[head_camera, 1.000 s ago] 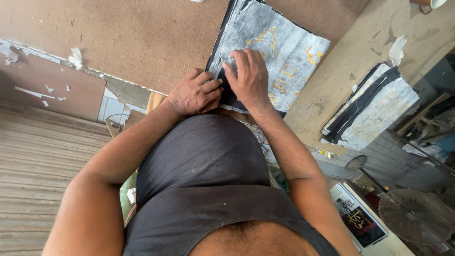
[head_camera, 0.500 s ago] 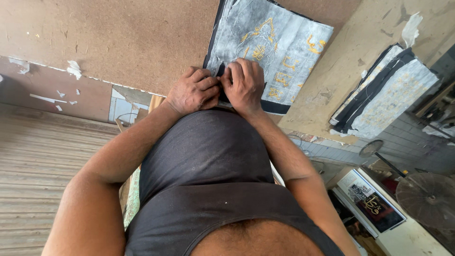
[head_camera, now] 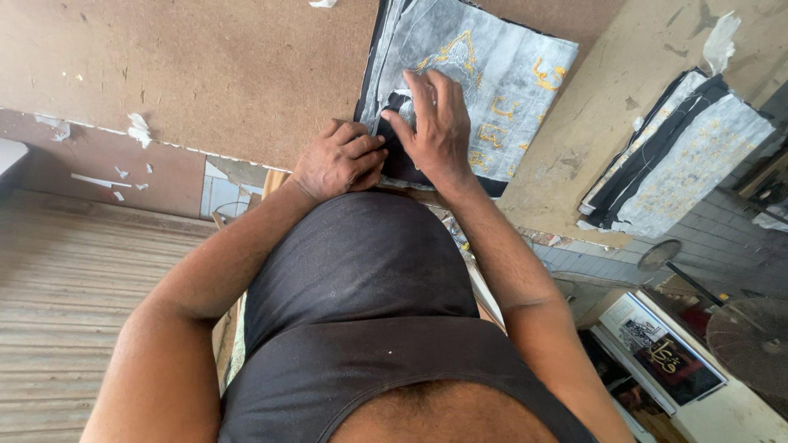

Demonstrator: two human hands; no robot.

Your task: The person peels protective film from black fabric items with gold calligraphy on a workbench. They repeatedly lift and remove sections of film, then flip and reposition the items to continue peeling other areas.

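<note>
A stack of grey sheets with gold lettering (head_camera: 484,74), lying at twelve o'clock on the brown board (head_camera: 205,66), is pinched at its near edge by the curled left hand (head_camera: 338,157) and pressed flat by the spread right hand (head_camera: 439,127), seemingly mid-separation, with careful peeling judged necessary.

Looking down past my dark shirt, my left hand (head_camera: 338,161) is curled and my right hand (head_camera: 435,123) lies flat, both touching a grey sheet with gold markings (head_camera: 484,74) on a brown board (head_camera: 205,74).
</note>
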